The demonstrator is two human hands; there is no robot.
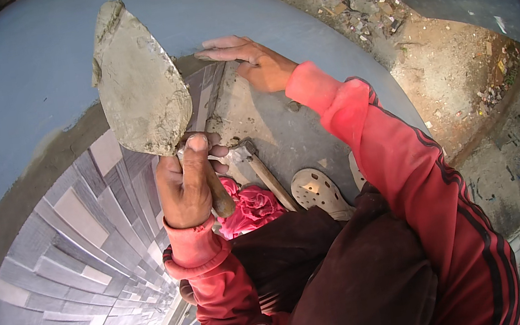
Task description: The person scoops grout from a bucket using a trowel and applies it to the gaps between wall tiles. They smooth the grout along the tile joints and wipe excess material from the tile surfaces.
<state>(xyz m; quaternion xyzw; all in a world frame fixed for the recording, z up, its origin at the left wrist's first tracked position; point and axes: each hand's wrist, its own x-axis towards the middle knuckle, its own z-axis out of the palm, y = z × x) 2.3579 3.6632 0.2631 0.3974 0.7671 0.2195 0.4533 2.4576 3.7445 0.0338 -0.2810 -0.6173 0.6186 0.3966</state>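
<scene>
My left hand [190, 186] is closed around the wooden handle of a pointed trowel [145, 89]. The blade points up and away, smeared with grey mortar that sits thickest at its tip and left edge. Behind it runs a band of wet grey mortar [29, 167] between the blue-grey painted wall [13, 85] and the grey tiled facing [92, 234]. Stretched-out fingers of my right hand [255, 62] rest at the far right end of this band, against the wall. Nothing shows in that hand.
Below my hands, a long-handled tool with a mortar-caked head [265, 172] stands beside a crumpled pink cloth [253, 207]. A beige clog [318, 191] is on the concrete floor [299, 133]. Rubble and tile chips [357, 3] lie scattered beyond the wall at the upper right.
</scene>
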